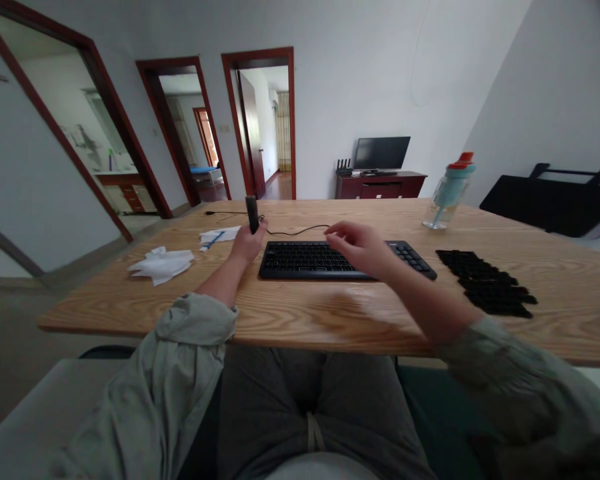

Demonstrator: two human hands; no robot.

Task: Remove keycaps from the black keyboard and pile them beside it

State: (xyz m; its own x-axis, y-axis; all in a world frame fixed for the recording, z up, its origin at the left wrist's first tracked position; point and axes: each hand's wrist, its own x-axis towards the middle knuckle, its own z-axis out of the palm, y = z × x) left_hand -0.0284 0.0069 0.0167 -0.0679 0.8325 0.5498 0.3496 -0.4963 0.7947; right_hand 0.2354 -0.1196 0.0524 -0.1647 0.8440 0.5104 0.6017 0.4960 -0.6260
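Note:
A black keyboard (307, 261) lies flat on the wooden table in front of me, its cable running out behind it. My left hand (249, 241), closed, grips a short black bar-shaped object (252, 212) upright just beyond the keyboard's left end; its exact kind does not show. Over the right half of the keyboard hovers my right hand (359, 247), fingers bent together and pointing left. Whatever its fingertips may hold is too small to make out. Several rows of small black pieces, resembling keycaps (483, 280), lie to the right of the keyboard.
Crumpled white tissue (163, 265) lies on the left, near a blue thin-handled tool (214, 239) on another white tissue (233, 233). A clear bottle with a teal and red lid (447, 193) stands at the back right. The wooden table's (300, 313) front edge crosses before my lap.

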